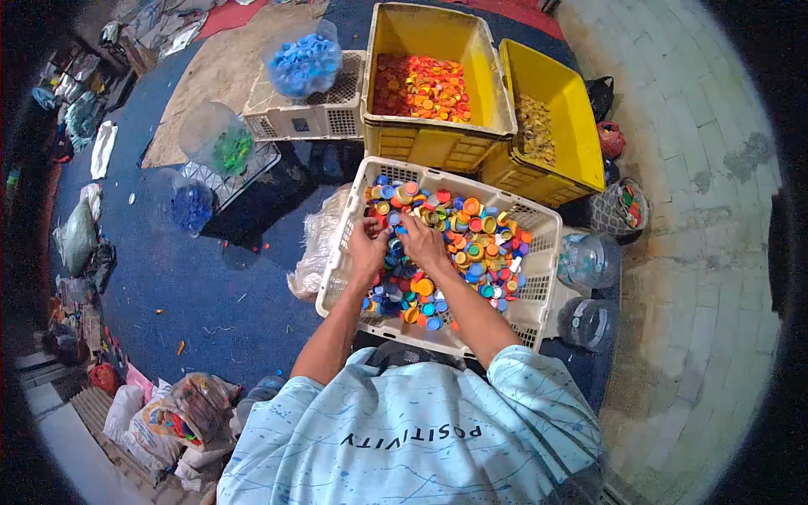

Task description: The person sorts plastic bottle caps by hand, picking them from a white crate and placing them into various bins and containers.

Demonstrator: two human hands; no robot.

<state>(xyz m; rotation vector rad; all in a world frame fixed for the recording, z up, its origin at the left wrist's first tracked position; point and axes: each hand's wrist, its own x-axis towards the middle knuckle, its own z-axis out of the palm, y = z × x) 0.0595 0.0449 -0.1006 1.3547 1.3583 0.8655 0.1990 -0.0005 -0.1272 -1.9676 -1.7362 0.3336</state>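
A white plastic crate point(337, 269) in front of me holds a heap of mixed coloured bottle caps point(471, 244). Over its left part, my left hand point(368, 250) has its fingers curled in at the caps, closed on a bottle cap. My right hand point(423, 244) is close beside it, with thumb and fingers bent together on a cap. A pale blue cap point(393, 218) shows between the fingertips of both hands. The exact grip of each hand is partly hidden by the fingers and the heap.
Beyond the crate, a yellow bin point(438, 25) contains red and orange caps, and another yellow bin point(581, 118) holds yellowish ones. Clear containers with blue caps point(305, 63), green caps point(233, 151) and dark blue caps point(192, 208) stand left. Clear jugs point(589, 259) are at right.
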